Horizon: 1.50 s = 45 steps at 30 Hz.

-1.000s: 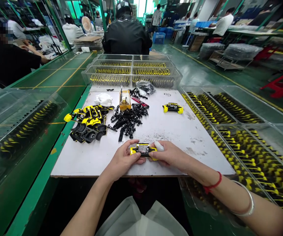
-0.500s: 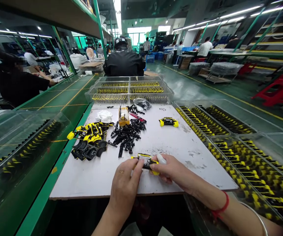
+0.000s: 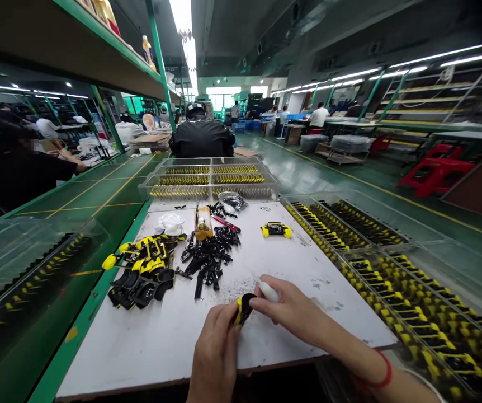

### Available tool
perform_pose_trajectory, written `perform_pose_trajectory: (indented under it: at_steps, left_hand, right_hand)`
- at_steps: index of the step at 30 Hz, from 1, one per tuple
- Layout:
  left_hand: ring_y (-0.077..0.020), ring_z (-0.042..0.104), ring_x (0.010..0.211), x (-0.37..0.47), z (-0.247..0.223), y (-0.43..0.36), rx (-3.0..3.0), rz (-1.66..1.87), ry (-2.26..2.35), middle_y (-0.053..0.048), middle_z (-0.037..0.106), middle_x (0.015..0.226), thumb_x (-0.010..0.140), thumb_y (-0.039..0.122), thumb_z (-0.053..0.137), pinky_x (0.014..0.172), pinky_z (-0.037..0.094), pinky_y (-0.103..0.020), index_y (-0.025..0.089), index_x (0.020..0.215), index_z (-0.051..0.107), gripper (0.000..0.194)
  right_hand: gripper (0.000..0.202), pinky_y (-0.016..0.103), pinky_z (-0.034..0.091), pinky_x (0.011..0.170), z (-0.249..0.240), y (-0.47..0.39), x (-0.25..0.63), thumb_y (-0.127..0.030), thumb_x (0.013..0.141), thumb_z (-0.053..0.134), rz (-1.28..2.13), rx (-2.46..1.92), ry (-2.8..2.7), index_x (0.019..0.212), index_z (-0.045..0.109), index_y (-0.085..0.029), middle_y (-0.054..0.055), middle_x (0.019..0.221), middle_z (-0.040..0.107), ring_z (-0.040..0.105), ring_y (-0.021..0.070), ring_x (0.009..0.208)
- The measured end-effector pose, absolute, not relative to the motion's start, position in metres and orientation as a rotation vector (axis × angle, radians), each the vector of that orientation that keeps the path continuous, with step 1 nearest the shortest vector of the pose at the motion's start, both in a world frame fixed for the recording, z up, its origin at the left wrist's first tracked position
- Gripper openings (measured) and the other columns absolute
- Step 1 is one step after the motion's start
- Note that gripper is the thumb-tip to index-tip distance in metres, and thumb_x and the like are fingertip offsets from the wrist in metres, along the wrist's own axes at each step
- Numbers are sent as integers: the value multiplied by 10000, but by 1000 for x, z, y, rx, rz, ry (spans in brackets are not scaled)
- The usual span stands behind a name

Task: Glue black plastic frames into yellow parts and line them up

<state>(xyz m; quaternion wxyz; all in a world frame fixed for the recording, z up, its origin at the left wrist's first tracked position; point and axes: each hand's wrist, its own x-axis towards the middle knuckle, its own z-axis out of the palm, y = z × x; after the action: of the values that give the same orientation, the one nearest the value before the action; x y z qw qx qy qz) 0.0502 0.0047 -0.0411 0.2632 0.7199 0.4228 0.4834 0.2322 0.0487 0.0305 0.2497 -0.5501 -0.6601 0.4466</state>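
My left hand (image 3: 216,344) grips a yellow and black plastic part (image 3: 243,308), turned so that a curved dark side shows, above the front of the white board (image 3: 149,347). Closed round a small white bottle-like tool (image 3: 268,291), my right hand (image 3: 288,302) touches the part's right side with its fingers. Another yellow and black part (image 3: 277,229) lies alone further back on the board. To the left are a pile of yellow and black parts (image 3: 146,254), curved black pieces (image 3: 140,290) and a heap of small black pieces (image 3: 209,252).
Clear trays of yellow and black parts stand at the right (image 3: 367,246), left (image 3: 35,280) and back (image 3: 207,184). A small yellow box (image 3: 203,224), white cloth (image 3: 169,224) and red tweezers-like tool (image 3: 226,224) lie behind the heap. Other people sit beyond.
My left hand has tilted the yellow and black part, so its face with the inner details no longer shows. My right hand still holds the white tool. The camera view has tipped upward.
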Motion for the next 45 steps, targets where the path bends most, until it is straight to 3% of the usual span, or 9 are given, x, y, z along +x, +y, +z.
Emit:
perform_pose_trajectory:
  at_steps: [5,11,18,21,28,35,38,41,45]
  left_hand:
    - [-177,620,850,49,-41,10,1483,1165,1168,-44,651,964,850,260,543,722,531,-250,235,1099,618,261]
    - [-200,616,800,46,-40,19,1193,1044,1100,-62,660,895,739,340,672,674,525,-262,192,1071,634,365]
    - [-133,559,785,50,-37,17,986,1100,1119,-91,524,1103,685,203,682,741,502,-260,215,1367,328,768]
    - [-142,546,797,49,-28,14,976,1048,1141,-99,480,1126,639,157,678,690,502,-259,228,1374,310,825]
    - [-131,582,732,48,-31,14,1142,909,1243,-66,555,1021,593,9,547,558,455,-208,204,1191,453,636]
    - [-84,563,562,38,-36,25,1149,982,1382,24,567,785,622,37,575,531,433,-188,195,1125,418,550]
    - [-76,555,533,36,-36,30,1102,1044,1405,50,556,731,636,68,602,505,416,-174,200,1107,410,524]
    - [-77,562,556,36,-36,33,1079,1098,1402,49,551,747,634,75,619,516,431,-173,201,1081,417,506]
    - [-78,550,548,37,-39,33,1088,1096,1410,47,549,741,629,86,634,492,425,-169,205,1072,427,504]
  right_hand:
    - [93,198,360,590,31,49,226,-273,779,612,1036,-1461,-1861,815,604,-187,-35,701,578,490,109,660]
    - [84,197,337,555,29,55,221,-257,757,611,995,-1487,-1869,765,611,-174,-41,646,562,476,103,625]
    - [126,206,318,529,16,67,214,-291,747,601,1049,-1589,-1885,748,606,-165,-44,596,538,451,101,586]
    - [140,206,314,522,13,71,210,-297,748,597,1068,-1567,-1932,724,604,-159,-43,581,527,449,100,580]
    - [140,213,316,516,5,83,202,-303,724,623,1109,-1551,-2014,714,602,-165,-23,616,559,477,113,601]
    - [364,220,396,460,16,88,206,-421,820,549,1451,-1502,-1621,1068,444,-176,-35,655,548,489,109,518]
    - [444,254,468,557,23,89,210,-464,834,547,1333,-1322,-1602,1152,465,-164,9,772,606,535,109,567]
    - [466,244,440,479,23,87,211,-470,851,541,1176,-1271,-1620,1210,469,-182,-25,675,585,493,97,469]
    - [353,226,408,425,16,82,207,-448,778,642,717,-1302,-1702,1008,521,-209,-6,752,607,504,100,475]
